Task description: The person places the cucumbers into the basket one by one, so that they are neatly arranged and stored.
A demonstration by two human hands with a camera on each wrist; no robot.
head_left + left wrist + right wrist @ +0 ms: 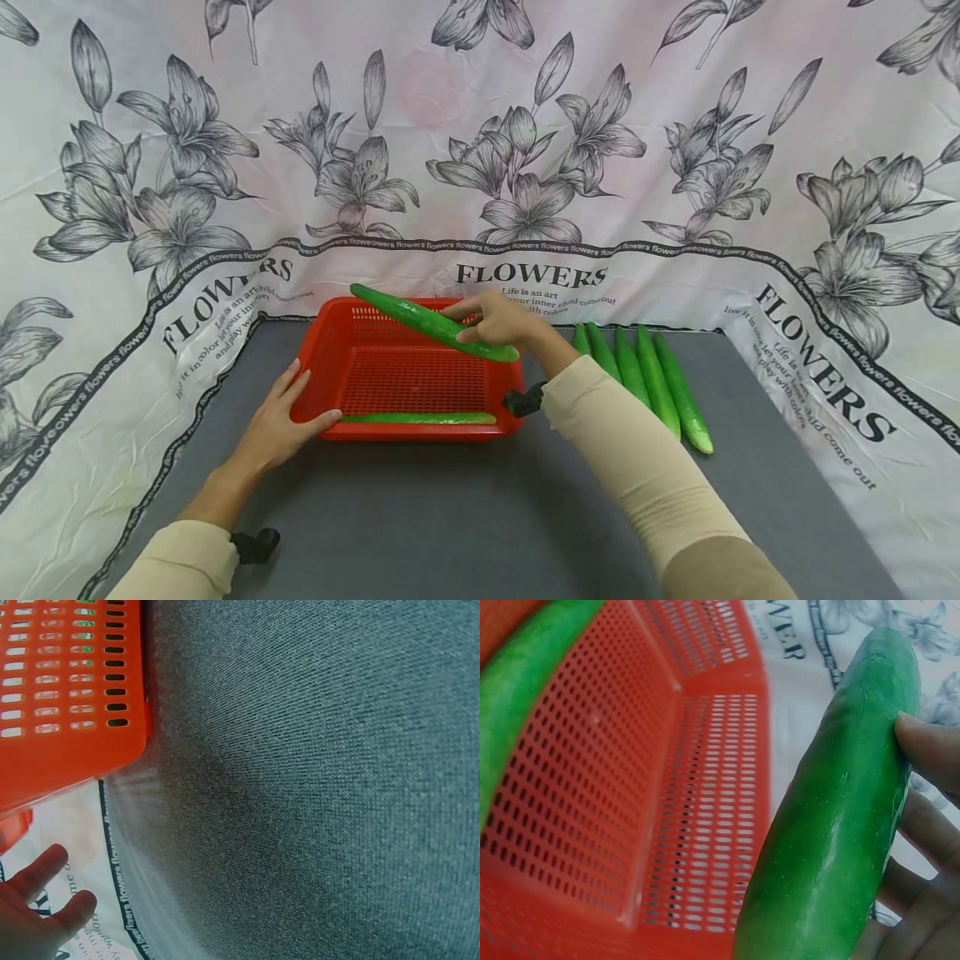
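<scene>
My right hand (495,321) pinches a long green cucumber (408,315) near its right end, holding it slanted over the red plastic basket (510,425). In the right wrist view, the thumb (930,746) presses on the side of this cucumber and the other fingers are partly behind it. Another cucumber (420,418) lies along the basket's near wall. With fingers spread, my left hand (281,421) is at the basket's left side, its thumb by the front left corner.
Several cucumbers (678,392) lie side by side on the grey table (420,525), right of the basket and partly behind my right forearm. A white curtain with printed flowers (525,167) hangs along the back and both sides.
</scene>
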